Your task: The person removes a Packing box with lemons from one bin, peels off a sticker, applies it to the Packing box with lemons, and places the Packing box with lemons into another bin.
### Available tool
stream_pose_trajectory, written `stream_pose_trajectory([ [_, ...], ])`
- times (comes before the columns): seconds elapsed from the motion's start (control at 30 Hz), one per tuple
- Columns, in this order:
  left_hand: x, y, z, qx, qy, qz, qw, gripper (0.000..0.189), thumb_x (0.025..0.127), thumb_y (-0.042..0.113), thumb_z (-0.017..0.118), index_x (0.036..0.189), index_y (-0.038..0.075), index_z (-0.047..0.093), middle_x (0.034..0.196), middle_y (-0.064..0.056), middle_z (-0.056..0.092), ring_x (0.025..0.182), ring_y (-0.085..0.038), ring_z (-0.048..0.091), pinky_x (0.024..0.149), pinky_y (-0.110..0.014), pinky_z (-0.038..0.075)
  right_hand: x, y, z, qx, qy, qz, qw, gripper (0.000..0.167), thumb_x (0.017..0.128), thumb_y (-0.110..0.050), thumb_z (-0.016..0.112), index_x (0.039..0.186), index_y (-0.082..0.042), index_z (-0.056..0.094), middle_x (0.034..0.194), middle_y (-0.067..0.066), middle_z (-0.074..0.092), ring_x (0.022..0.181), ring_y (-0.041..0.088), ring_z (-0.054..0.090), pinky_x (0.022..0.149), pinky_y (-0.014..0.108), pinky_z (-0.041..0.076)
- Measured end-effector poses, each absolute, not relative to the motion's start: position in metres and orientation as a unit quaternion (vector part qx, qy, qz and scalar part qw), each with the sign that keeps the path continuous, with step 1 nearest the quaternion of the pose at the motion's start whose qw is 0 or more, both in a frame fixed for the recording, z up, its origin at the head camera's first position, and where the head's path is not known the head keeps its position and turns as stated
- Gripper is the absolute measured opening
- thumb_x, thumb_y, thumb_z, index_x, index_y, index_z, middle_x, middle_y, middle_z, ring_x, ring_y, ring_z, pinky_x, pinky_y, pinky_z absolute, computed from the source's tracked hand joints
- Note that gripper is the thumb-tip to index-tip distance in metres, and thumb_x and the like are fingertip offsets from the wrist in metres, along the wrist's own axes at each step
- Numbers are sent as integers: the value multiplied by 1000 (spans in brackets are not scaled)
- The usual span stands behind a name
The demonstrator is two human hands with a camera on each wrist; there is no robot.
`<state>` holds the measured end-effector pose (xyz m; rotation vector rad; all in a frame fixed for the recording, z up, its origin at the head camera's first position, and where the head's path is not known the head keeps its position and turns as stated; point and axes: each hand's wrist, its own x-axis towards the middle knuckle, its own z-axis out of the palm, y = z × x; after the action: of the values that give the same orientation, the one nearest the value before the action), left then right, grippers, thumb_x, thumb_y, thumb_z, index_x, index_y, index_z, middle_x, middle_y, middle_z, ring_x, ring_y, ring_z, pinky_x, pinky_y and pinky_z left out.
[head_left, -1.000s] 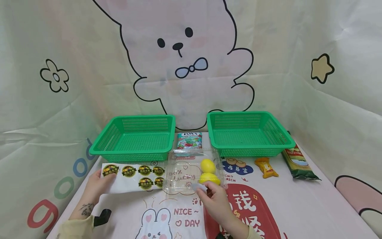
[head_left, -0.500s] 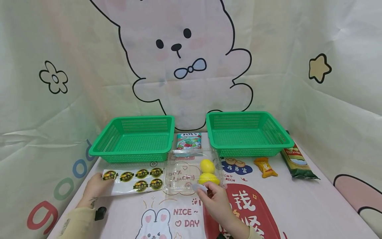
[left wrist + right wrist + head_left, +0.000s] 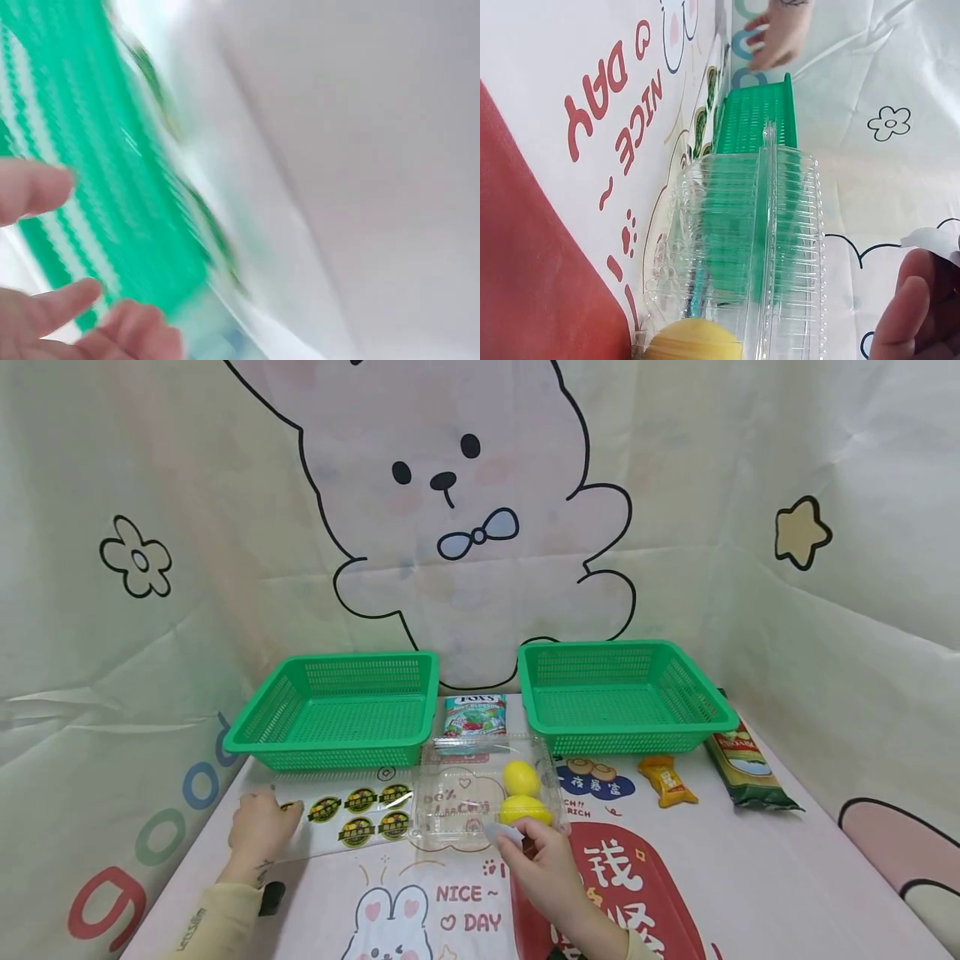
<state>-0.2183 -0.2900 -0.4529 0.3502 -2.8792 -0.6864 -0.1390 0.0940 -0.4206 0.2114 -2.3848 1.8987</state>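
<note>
My left hand (image 3: pixel 264 831) is raised above the left end of a white sheet of round black-and-gold stickers (image 3: pixel 315 841), which lies on the table. In the left wrist view its fingers (image 3: pixel 37 189) are spread apart with nothing between them; that view is blurred. Between thumb and fingers my right hand (image 3: pixel 546 870) pinches a small pale sticker (image 3: pixel 502 832), its printed face not visible. Just beyond that hand stands a clear plastic clamshell box (image 3: pixel 453 814). Two yellow lemons, one behind (image 3: pixel 521 778) and one in front (image 3: pixel 525 811), show at the box's right side.
Two green baskets, one left (image 3: pixel 337 752) and one right (image 3: pixel 633 739), stand along the back. A candy bag (image 3: pixel 476 716) lies between them. An orange packet (image 3: pixel 667 781) and a green snack bag (image 3: pixel 750 764) lie on the right.
My left hand has let go of the sticker sheet, which has come down flat on the table, and the hand has shifted slightly right. My right hand stays in place with the sticker.
</note>
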Motion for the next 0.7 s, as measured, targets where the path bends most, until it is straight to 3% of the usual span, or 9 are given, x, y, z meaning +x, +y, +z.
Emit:
stream_pose_trajectory([
  [0.07,-216,-267,-448,91,-953,-260,125,55,86,25,56,123,-15,44,113,-38,47,90,-52,53,64,-56,46,-139,94,-421,68,-781,620,47,10,84,-14,68,87,-4,66,74,5,59,62,9,50,54,18,46],
  [0.13,-211,-241,-441,61,-938,-298,165,48,86,21,58,121,-10,49,112,-30,53,89,-42,56,69,-48,47,-139,95,-421,67,-781,619,51,10,84,-13,68,88,-4,66,74,4,59,62,9,50,54,19,46],
  [0.3,-188,-175,-418,8,-879,-444,174,26,84,13,64,106,0,59,95,-13,59,76,-18,54,60,-24,45,-140,94,-422,72,-784,614,66,6,83,-10,68,87,-6,66,72,2,58,61,9,50,54,19,46],
  [0.4,-172,-143,-406,4,-835,-542,98,18,85,13,65,99,2,60,84,-8,60,69,-11,53,55,-21,46,-142,92,-423,95,-791,596,100,6,80,-6,70,83,-10,66,68,-3,55,59,7,48,52,18,44],
  [0.6,-152,-104,-407,-3,-735,-665,-130,25,90,26,57,96,1,56,72,0,56,57,-9,54,52,-21,48,-142,88,-428,179,-814,504,227,21,72,1,75,74,-16,63,65,-15,50,58,-1,42,50,15,41],
  [0.7,-148,-93,-411,-10,-705,-681,-198,30,92,33,54,96,3,55,69,3,55,54,-6,54,51,-20,48,-143,88,-431,215,-824,442,283,23,68,0,78,73,-17,62,67,-16,51,60,-2,43,53,12,41],
])
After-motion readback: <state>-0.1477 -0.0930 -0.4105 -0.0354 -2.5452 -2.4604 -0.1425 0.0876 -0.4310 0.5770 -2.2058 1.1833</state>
